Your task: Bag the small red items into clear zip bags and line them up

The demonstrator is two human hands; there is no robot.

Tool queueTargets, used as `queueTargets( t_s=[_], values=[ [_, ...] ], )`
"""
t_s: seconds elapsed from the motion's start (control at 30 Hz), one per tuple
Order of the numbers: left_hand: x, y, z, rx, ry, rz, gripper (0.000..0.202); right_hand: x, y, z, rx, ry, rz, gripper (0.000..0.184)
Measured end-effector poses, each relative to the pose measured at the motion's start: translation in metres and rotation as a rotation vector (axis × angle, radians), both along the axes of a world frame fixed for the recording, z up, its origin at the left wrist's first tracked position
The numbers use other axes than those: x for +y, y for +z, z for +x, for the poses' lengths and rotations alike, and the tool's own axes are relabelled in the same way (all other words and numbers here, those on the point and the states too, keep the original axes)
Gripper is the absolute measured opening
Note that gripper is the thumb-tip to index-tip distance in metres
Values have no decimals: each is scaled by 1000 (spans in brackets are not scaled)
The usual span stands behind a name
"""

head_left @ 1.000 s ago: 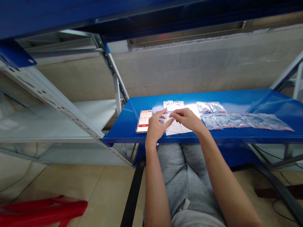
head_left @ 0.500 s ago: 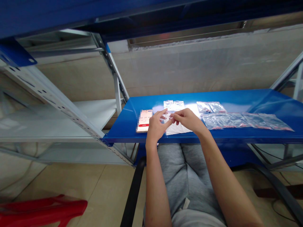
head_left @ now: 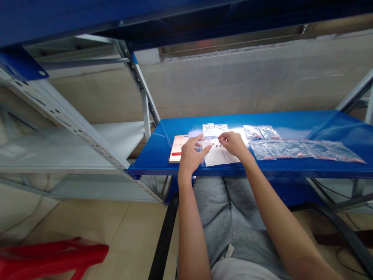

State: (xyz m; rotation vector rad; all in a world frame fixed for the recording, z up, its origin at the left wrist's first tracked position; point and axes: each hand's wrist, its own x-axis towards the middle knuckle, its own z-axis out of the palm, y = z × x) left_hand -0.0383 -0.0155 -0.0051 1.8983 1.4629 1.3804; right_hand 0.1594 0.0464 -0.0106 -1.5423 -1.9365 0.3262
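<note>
My left hand [head_left: 190,153] is curled round a small clear plastic bag [head_left: 206,142] with a red edge, gripping it between thumb and fingers above the left side of a white sheet [head_left: 220,158]. On that sheet lie several small reddish-brown beads [head_left: 216,145] in a loose row. My right hand [head_left: 233,144] is over the right of the sheet, thumb and fingertips pinched together beside the beads. Whether anything sits in that pinch is too small to make out.
A phone with a timer screen [head_left: 177,147] lies left of my left hand. Two flat bags [head_left: 215,128] lie behind the sheet. Several zip bags with red contents [head_left: 294,149] line the blue shelf [head_left: 305,122] to the right. A blue upper shelf [head_left: 186,19] hangs overhead.
My right hand has moved right, away from the bag at my left hand, to the beads. The row of beads is now uncovered. My left hand stays almost where it was with the bag.
</note>
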Motion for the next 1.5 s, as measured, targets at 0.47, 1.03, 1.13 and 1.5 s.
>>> queueTargets(
  t_s=[0.47, 1.03, 1.13, 1.5],
  values=[
    [4, -3, -2, 11, 4, 5, 52, 10, -18, -24, -207, 22, 27, 27],
    [3, 0, 3, 59, -40, 16, 50, -25, 10, -14, 550, 303, -67, 29],
    [2, 1, 5, 57, -47, 25, 48, -26, 10, -18, 506, 279, -65, 30],
    [3, 2, 8, 49, -76, 35, 44, -36, 21, -8, 445, 438, -167, 35]
  ],
)
